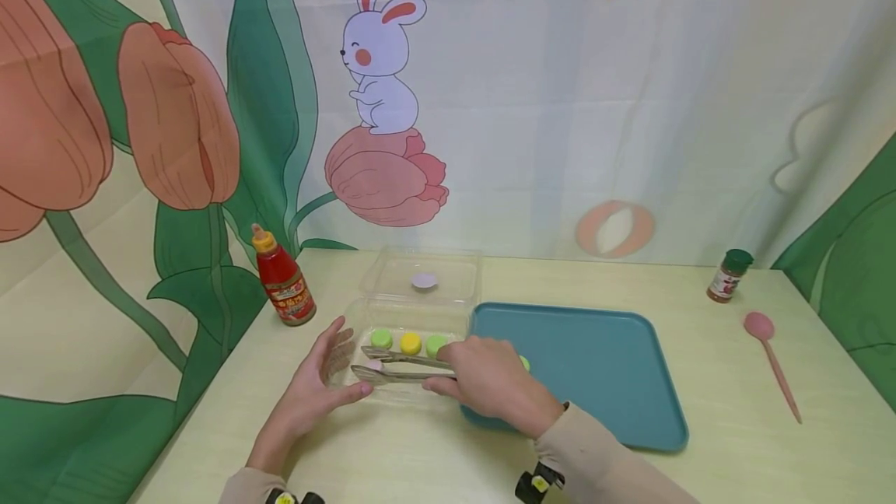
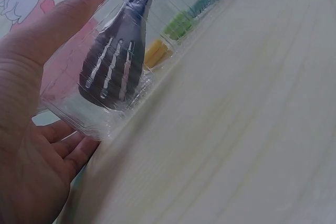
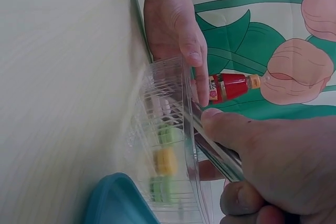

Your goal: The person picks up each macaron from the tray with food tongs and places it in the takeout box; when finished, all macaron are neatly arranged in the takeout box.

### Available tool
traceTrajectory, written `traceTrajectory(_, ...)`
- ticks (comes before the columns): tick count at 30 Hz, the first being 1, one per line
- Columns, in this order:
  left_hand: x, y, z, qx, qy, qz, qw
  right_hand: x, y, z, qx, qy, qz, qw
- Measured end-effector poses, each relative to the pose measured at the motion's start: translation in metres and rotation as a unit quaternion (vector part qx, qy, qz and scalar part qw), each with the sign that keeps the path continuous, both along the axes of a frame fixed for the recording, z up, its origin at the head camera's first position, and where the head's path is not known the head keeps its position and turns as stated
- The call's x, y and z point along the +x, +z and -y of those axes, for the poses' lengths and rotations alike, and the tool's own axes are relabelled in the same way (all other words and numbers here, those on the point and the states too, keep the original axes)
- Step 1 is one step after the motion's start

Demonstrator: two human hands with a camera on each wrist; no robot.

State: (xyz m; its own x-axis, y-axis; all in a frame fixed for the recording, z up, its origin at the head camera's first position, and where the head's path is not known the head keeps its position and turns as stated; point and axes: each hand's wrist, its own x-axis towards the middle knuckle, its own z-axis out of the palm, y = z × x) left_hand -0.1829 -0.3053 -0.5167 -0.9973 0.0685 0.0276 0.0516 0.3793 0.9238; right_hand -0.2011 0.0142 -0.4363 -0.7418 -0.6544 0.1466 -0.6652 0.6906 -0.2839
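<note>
My right hand grips metal tongs, their slotted tips spread inside the clear plastic box around a pale pink macaron. In the box a green macaron, a yellow one and another green one stand in a row behind the tongs. My left hand rests at the box's left end with thumb and fingers spread around its corner. The left wrist view shows a tong head behind the clear wall. Whether the tips touch the pink macaron, I cannot tell.
A blue tray lies right of the box, with a green macaron partly hidden by my right hand. The open lid holds a pale round piece. A red sauce bottle stands left; a spice jar and pink spoon are right.
</note>
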Motion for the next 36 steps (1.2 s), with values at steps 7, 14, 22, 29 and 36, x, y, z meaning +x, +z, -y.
traceTrajectory(7, 0.0, -0.001, 0.001, 0.005, 0.002, 0.005, 1.0, 0.0, -0.001, 0.0, -0.004, -0.007, 0.008, 0.9999)
traceTrajectory(14, 0.001, -0.001, 0.001, -0.002, 0.006, 0.007, 1.0, 0.0, 0.001, -0.013, -0.041, -0.015, 0.038, 0.9983)
traceTrajectory(22, 0.001, 0.0, 0.002, -0.008, 0.014, 0.014, 0.9998, -0.003, -0.004, -0.04, -0.197, -0.063, 0.14, 0.9684)
traceTrajectory(29, 0.003, 0.001, 0.004, -0.003, 0.012, 0.013, 0.9998, 0.001, -0.002, -0.069, -0.253, -0.107, 0.14, 0.9511)
traceTrajectory(36, 0.001, 0.0, 0.002, 0.007, 0.004, 0.008, 0.9999, 0.008, 0.001, -0.101, -0.272, -0.154, 0.118, 0.9425)
